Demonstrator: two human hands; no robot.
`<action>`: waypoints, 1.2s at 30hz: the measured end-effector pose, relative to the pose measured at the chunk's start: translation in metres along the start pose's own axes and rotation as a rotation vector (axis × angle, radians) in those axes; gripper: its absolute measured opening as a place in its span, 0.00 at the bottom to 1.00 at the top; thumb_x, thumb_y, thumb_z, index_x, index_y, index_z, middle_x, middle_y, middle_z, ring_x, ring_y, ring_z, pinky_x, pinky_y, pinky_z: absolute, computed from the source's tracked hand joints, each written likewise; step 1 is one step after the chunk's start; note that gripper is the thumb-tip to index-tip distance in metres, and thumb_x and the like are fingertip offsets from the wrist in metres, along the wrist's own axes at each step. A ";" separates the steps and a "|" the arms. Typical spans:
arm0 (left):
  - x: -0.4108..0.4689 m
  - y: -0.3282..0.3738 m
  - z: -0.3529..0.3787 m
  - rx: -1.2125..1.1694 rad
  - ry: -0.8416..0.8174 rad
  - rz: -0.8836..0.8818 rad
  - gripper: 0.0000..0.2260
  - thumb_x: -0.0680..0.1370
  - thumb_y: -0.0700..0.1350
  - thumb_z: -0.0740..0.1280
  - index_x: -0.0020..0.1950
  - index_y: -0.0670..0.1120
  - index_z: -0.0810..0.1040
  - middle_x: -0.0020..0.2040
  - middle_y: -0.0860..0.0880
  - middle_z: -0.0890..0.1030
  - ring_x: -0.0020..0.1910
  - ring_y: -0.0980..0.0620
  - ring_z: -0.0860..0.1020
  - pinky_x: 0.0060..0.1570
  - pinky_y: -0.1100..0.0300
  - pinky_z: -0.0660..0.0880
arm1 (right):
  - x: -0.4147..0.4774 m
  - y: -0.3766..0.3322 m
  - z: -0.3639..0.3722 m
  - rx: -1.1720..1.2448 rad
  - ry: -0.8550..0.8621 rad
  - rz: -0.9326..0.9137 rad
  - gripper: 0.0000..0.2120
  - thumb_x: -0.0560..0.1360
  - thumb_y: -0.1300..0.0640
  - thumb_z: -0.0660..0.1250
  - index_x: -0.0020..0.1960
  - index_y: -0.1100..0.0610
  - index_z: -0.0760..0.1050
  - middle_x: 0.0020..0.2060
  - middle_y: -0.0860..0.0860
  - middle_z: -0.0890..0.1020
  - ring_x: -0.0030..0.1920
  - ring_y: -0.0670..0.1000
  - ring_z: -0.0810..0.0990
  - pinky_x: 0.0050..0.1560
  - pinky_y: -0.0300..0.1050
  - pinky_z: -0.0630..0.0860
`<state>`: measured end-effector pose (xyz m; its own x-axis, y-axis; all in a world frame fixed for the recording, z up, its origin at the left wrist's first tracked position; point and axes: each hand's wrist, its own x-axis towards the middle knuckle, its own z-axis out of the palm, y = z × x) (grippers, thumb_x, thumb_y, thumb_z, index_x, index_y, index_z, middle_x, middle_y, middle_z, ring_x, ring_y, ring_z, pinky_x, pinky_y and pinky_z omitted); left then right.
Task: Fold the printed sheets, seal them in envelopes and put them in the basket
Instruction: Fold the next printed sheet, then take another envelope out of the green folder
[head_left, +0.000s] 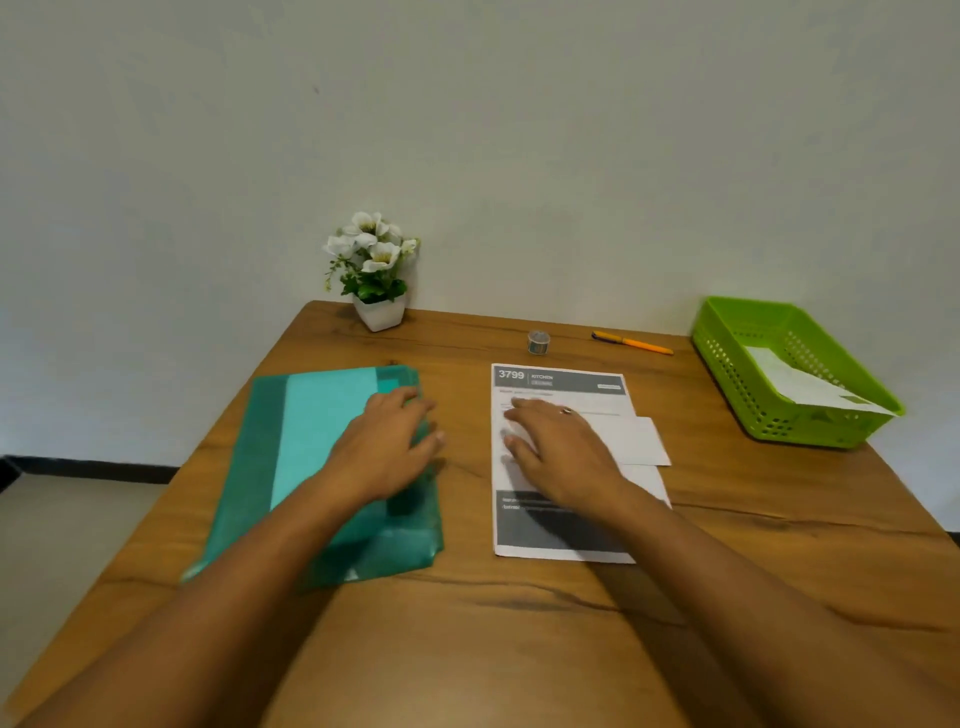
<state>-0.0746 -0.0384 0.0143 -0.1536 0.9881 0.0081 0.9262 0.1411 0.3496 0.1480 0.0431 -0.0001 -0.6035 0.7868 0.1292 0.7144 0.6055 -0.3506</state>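
Resting flat with straight fingers, the right hand (558, 457) presses the thin, limp printed sheet (556, 530), best lifted by its near edge, while the left hand (387, 452) lies flat on the green folder (306, 452).

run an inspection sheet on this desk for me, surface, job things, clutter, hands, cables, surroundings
surface: brown wood-grain table, dark grain streaks
job's things: white printed sheet with grey header lying flat, unfolded; white paper envelope overlapping its right edge; lime green perforated plastic basket at far right, holding a white envelope-like paper
clutter: teal translucent plastic folder; white flowers in a white pot; small clear jar; orange pen
hands: left hand flat on the folder; right hand flat on the sheet, fingers straight
cables: nothing seen
surroundings: plain pale wall; dark skirting low left
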 end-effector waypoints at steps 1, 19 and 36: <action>-0.008 -0.015 -0.005 0.001 0.004 -0.025 0.24 0.82 0.59 0.62 0.77 0.52 0.69 0.76 0.48 0.69 0.74 0.47 0.66 0.70 0.43 0.70 | 0.004 -0.017 0.004 0.017 -0.014 -0.051 0.18 0.85 0.47 0.61 0.72 0.51 0.75 0.72 0.51 0.77 0.70 0.53 0.75 0.72 0.51 0.69; -0.100 -0.098 -0.048 -0.425 -0.351 -0.043 0.12 0.81 0.42 0.70 0.56 0.60 0.84 0.75 0.61 0.70 0.71 0.61 0.68 0.70 0.66 0.65 | 0.030 -0.117 0.048 0.017 -0.349 -0.321 0.17 0.79 0.41 0.69 0.64 0.47 0.78 0.60 0.44 0.81 0.57 0.47 0.77 0.55 0.49 0.79; -0.120 -0.108 -0.007 -0.009 0.040 0.102 0.16 0.84 0.54 0.62 0.71 0.54 0.77 0.72 0.57 0.76 0.71 0.58 0.72 0.69 0.60 0.68 | 0.003 -0.123 0.049 -0.046 -0.217 -0.561 0.16 0.81 0.43 0.65 0.66 0.45 0.69 0.62 0.46 0.80 0.58 0.51 0.79 0.53 0.54 0.81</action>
<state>-0.1593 -0.1724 -0.0177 -0.0724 0.9940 0.0818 0.9346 0.0390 0.3536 0.0412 -0.0353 -0.0018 -0.9479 0.3060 0.0891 0.2773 0.9296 -0.2428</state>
